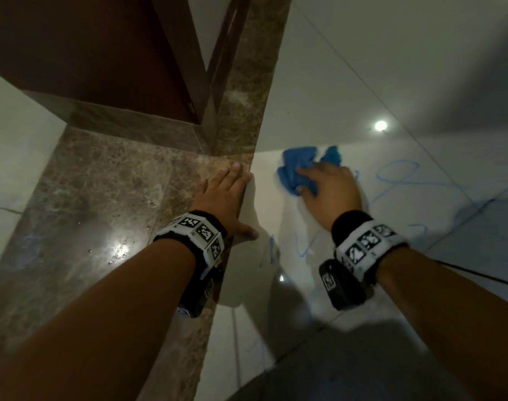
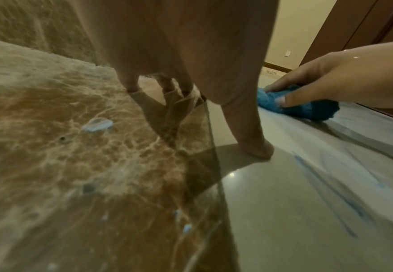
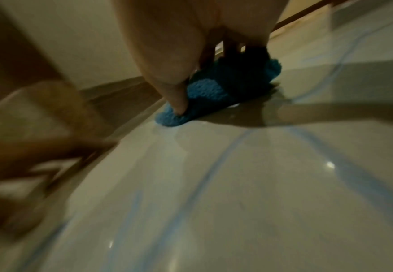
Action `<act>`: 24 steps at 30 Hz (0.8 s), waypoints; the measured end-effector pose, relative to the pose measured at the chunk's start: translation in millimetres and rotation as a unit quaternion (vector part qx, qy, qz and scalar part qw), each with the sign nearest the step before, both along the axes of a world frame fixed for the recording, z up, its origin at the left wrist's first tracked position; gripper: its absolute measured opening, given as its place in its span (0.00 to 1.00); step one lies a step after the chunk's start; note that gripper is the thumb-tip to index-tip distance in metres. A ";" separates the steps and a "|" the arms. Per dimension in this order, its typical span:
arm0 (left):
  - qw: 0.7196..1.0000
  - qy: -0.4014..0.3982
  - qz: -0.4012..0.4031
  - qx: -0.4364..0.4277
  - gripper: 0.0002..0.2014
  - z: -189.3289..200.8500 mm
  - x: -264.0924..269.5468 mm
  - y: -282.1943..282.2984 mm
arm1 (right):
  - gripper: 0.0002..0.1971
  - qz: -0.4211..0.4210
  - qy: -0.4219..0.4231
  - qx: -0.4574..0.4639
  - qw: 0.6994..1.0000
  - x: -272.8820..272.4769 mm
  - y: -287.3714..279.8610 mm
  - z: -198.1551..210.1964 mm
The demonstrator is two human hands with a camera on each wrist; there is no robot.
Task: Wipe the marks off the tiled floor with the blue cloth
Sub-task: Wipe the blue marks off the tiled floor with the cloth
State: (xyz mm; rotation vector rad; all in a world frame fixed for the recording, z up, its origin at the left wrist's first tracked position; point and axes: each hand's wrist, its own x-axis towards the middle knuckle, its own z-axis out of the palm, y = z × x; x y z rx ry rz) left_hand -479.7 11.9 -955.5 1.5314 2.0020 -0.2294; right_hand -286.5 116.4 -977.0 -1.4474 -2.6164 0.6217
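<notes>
**Right hand on cloth, left hand braced flat**

Right hand [image 1: 331, 186]: fingers bent down over a crumpled blue terry cloth [image 1: 299, 169], thumb pinching its near edge, pressing it onto the glossy pale tiled floor [image 1: 348, 82]. The left wrist view shows thumb and fingertips dug into the nubby fabric [image 2: 307, 108]; the right wrist view is blurred, cloth [image 3: 205, 92] under the fingers.

Left hand [image 1: 226, 198]: spread flat, fingers straight, holding nothing. Fingers lie on a polished brown veined marble strip [image 1: 102, 183]; the thumb rests on the pale tile, astride the seam.

The hands are apart, cloth just right of the left fingertips.

Thin looping blue marks [image 1: 397, 175] run right of the right hand and on the tile near the wrists. Dark brown wooden door frame [image 1: 116, 53] stands beyond the left hand.
</notes>
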 end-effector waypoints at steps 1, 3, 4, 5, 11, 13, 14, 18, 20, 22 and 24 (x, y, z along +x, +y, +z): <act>1.000 -0.002 0.001 -0.001 0.61 0.6 -0.1 0.5 | 0.20 0.045 0.002 -0.002 0.999 -1.6 -10.7 4.2; 1.000 -0.005 0.002 -0.001 0.61 0.7 0.1 0.6 | 0.21 0.118 -0.017 -0.021 0.993 -0.7 -18.4 12.1; 1.000 -0.005 0.002 0.001 0.61 0.0 0.3 0.0 | 0.21 0.139 -0.045 -0.026 0.989 0.0 -12.4 14.9; 1.000 -0.003 0.002 0.004 0.61 -0.2 0.3 -0.7 | 0.20 0.141 -0.068 -0.021 0.987 0.0 -2.3 16.1; 1.000 0.004 -0.001 0.012 0.61 -2.9 -1.7 -1.7 | 0.16 -0.100 -0.024 -0.003 0.995 3.1 40.7 6.3; 1.000 0.003 -0.002 0.009 0.61 -2.7 -1.6 -1.1 | 0.16 -0.077 -0.011 0.001 0.997 -3.2 16.0 3.6; 1.000 0.003 -0.003 0.008 0.61 -2.7 -1.0 -1.2 | 0.16 -0.040 0.011 0.005 0.999 -5.2 1.9 3.9; 1.000 0.002 -0.004 0.002 0.60 -2.0 -1.0 -0.4 | 0.18 0.027 0.058 -0.019 0.998 7.6 7.4 6.0; 1.000 0.002 -0.006 0.002 0.60 -1.8 -2.2 -0.7 | 0.20 -0.055 0.048 -0.011 0.997 19.8 26.1 4.3; 1.000 0.001 -0.007 0.007 0.61 -2.0 -2.2 -1.2 | 0.19 -0.082 0.038 0.004 0.996 25.0 18.8 3.1; 1.000 0.000 -0.004 0.012 0.61 -2.2 -1.7 -1.8 | 0.17 0.015 0.044 0.012 0.999 21.8 -6.4 1.2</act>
